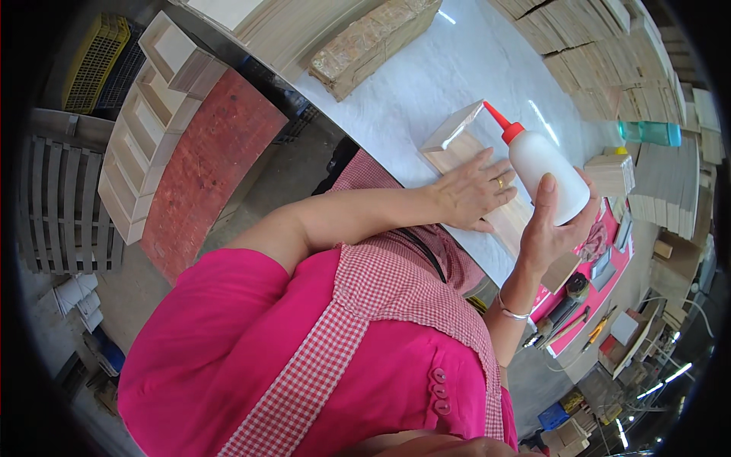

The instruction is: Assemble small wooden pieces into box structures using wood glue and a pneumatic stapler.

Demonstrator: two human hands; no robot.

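Note:
My right hand (554,232) is wrapped round a white squeeze glue bottle (550,174) with a red cap and pointed nozzle. The bottle is tilted, its tip at the top edge of a short upright end piece (454,128). That piece stands at the far end of a flat pale wooden board (509,225) on the table. My left hand (476,190) lies across the board with its fingers stretched out, a ring on one of them. Part of the board is hidden under this hand.
On the white table (396,91) lies a brown taped bundle (373,46). Stacks of wooden panels (601,65) line the right, by a teal bottle (651,133). Tools lie on a pink surface (560,346). Wooden box frames (141,126) stand left on a red board (202,160).

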